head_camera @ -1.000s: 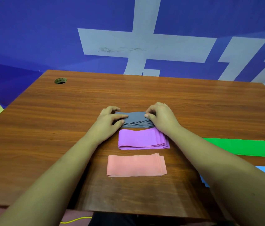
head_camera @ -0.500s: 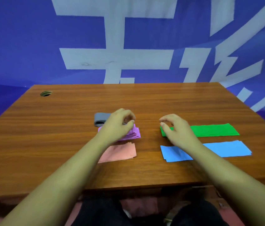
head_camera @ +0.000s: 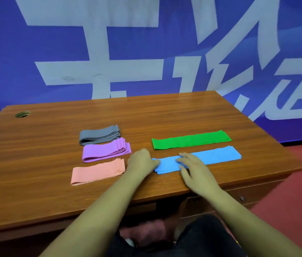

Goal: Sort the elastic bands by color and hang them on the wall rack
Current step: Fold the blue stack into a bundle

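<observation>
Five stacks of elastic bands lie flat on the wooden desk (head_camera: 165, 114). Grey bands (head_camera: 98, 135), purple bands (head_camera: 105, 152) and pink bands (head_camera: 98, 171) form a column on the left. Green bands (head_camera: 191, 140) and blue bands (head_camera: 219, 154) lie longer on the right. My left hand (head_camera: 141, 161) touches the left end of the blue stack with its fingertips. Just to its right, my right hand (head_camera: 193, 167) rests on the same stack with fingers spread and fairly straight. No wall rack is in view.
A cable hole (head_camera: 22, 114) sits in the desk's far left corner. A blue wall banner (head_camera: 146, 43) with large white characters stands right behind the desk. Red floor (head_camera: 295, 201) lies to the right, and my legs are under the front edge.
Both hands left the grey stack and moved right to the blue stack. The view swung right and pulled back, bringing the green and blue bands fully into sight.
</observation>
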